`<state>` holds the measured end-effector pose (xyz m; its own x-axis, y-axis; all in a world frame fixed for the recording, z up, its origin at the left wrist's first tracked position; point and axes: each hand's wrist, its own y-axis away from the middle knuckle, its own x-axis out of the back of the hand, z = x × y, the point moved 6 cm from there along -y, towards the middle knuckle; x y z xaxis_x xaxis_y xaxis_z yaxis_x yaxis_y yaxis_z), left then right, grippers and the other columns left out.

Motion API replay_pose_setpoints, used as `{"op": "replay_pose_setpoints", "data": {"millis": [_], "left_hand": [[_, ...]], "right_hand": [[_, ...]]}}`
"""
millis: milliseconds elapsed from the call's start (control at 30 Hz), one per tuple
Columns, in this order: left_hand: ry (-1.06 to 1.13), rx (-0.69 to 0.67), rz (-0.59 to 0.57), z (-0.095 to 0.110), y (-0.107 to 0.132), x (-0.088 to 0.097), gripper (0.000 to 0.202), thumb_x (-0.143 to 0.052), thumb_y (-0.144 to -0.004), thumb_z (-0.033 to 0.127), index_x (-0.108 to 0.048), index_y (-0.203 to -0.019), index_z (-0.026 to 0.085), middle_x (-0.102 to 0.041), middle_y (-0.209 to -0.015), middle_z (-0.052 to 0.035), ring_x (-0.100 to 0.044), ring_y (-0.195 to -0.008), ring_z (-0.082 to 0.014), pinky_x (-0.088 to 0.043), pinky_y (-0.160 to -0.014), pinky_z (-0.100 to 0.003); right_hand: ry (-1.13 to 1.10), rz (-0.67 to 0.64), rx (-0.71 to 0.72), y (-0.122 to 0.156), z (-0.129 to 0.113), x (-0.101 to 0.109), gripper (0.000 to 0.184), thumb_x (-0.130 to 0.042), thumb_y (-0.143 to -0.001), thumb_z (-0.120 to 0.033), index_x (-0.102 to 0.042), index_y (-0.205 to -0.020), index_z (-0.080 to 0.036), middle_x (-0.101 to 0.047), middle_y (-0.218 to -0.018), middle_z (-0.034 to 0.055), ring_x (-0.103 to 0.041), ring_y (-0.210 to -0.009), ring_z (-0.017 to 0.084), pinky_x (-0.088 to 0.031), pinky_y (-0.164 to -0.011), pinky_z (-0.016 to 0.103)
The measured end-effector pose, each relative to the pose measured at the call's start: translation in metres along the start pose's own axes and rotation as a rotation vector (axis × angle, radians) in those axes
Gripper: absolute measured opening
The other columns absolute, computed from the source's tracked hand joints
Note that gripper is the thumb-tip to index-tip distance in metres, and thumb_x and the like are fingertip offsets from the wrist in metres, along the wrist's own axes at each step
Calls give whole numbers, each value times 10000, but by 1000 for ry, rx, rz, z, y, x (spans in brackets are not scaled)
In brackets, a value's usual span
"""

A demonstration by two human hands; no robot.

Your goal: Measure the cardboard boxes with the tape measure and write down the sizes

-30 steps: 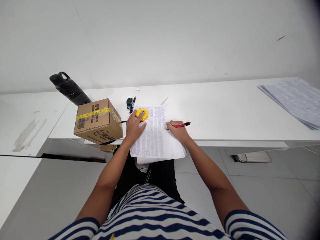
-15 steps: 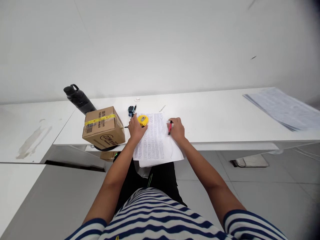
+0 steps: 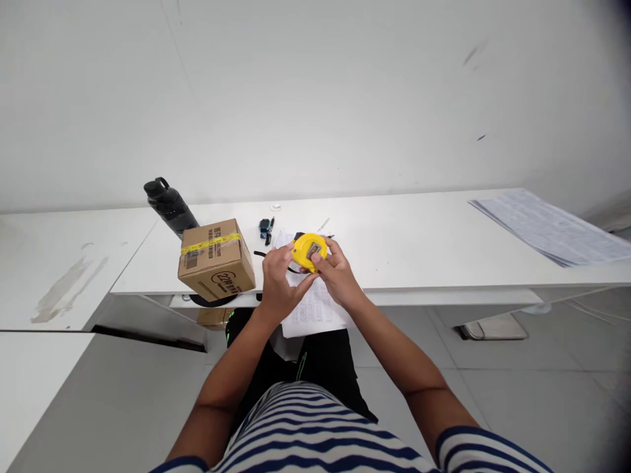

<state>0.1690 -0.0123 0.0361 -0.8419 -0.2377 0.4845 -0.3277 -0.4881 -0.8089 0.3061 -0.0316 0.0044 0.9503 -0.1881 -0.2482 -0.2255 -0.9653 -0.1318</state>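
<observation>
A yellow tape measure [image 3: 311, 248] is held up over the desk in front of me, its grey label facing up. My right hand [image 3: 340, 272] grips its right side, the thumb pressed on the casing. At its left corner, the fingers of my left hand [image 3: 282, 276] close on the edge, with the thumb stretched out below. A black strap [image 3: 259, 253] runs out to the left behind my left hand. Beneath both hands lie sheets of printed paper [image 3: 315, 312], partly covered and overhanging the desk's front edge. A small dark tip [image 3: 331, 236] shows just beyond my right fingers.
A taped cardboard box [image 3: 217, 259] stands left of my hands, with a black bottle [image 3: 170, 205] behind it. A dark watch-like object [image 3: 265, 226] and a pen [image 3: 270, 231] lie near the middle. More printed sheets [image 3: 552, 226] lie at the right of the white desk [image 3: 419, 243].
The tape measure has moved right and up off the paper, turned, and is now in both hands. My right hand has let go of the red pen and come left to it.
</observation>
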Motion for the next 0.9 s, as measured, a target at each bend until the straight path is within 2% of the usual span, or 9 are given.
{"op": "replay_pose_setpoints", "data": {"millis": [133, 233, 333, 433, 533, 633, 700, 767, 900], "left_hand": [[125, 47, -3, -3, -6, 53, 638, -628, -879, 485, -351, -1412, 269, -598, -1268, -136, -631, -1137, -246, -510, -992, -454], [203, 139, -102, -14, -12, 86, 489, -563, -918, 489, -469, -1342, 263, -644, -1202, -110, -672, -1013, -203, -546, -928, -385], [191, 187, -205, -27, -14, 107, 535, -605, -872, 544, -513, -1311, 251, -681, -1109, -94, -688, -922, -189, -567, -861, -346], [-13, 64, -212, -32, -11, 124, 603, -693, -782, 580, -560, -1269, 249, -689, -1143, -116, -682, -1031, -251, -543, -920, -401], [-223, -59, -176, -37, -4, 137, 412, -634, -875, 452, -598, -1233, 249, -706, -1168, -121, -672, -1095, -259, -524, -941, -416], [-292, -142, -190, -41, 1, 148, 313, -545, -932, 294, -606, -1237, 255, -712, -1201, -95, -684, -1081, -214, -515, -944, -395], [-305, -161, -201, -49, 2, 158, 292, -504, -934, 215, -628, -1192, 271, -728, -1179, -52, -692, -1059, -186, -473, -1006, -408], [-338, -113, -141, -67, 0, 172, 286, -470, -926, 166, -656, -1111, 281, -750, -1113, -15, -700, -1022, -172, -412, -1070, -437], [-454, 121, 68, -130, -5, 202, 213, -493, -926, 241, -677, -1030, 265, -745, -1097, -35, -670, -1071, -207, -406, -1035, -438]], "right_hand": [[135, -22, 195, -3, -24, -13, 695, -663, -802, -620, -434, -1378, -307, -617, -1283, 87, -616, -1132, 252, -548, -938, 417], [240, -116, 287, -2, -36, -31, 585, -629, -848, -589, -518, -1347, -304, -578, -1361, 79, -562, -1225, 258, -489, -1031, 430], [309, -169, 314, -3, -38, -55, 544, -586, -878, -593, -549, -1337, -303, -578, -1365, 80, -553, -1239, 266, -470, -1054, 447], [278, -186, 310, -5, -34, -79, 576, -589, -868, -611, -529, -1357, -311, -602, -1318, 84, -586, -1187, 260, -504, -1012, 437], [227, -224, 299, -7, -27, -100, 649, -664, -817, -604, -505, -1378, -319, -606, -1290, 85, -612, -1130, 259, -550, -942, 422], [244, -272, 302, -6, -24, -115, 684, -709, -811, -533, -467, -1421, -340, -577, -1336, 75, -595, -1163, 262, -548, -958, 425], [286, -291, 334, -7, -25, -119, 666, -692, -840, -489, -448, -1445, -354, -543, -1390, 63, -555, -1232, 263, -514, -1013, 426], [329, -286, 376, -11, -28, -116, 658, -682, -855, -466, -437, -1456, -362, -509, -1435, 55, -523, -1276, 262, -485, -1047, 427], [407, -213, 400, -43, -37, -87, 710, -695, -841, -467, -400, -1477, -360, -492, -1450, 66, -548, -1244, 259, -489, -1026, 435]]}}
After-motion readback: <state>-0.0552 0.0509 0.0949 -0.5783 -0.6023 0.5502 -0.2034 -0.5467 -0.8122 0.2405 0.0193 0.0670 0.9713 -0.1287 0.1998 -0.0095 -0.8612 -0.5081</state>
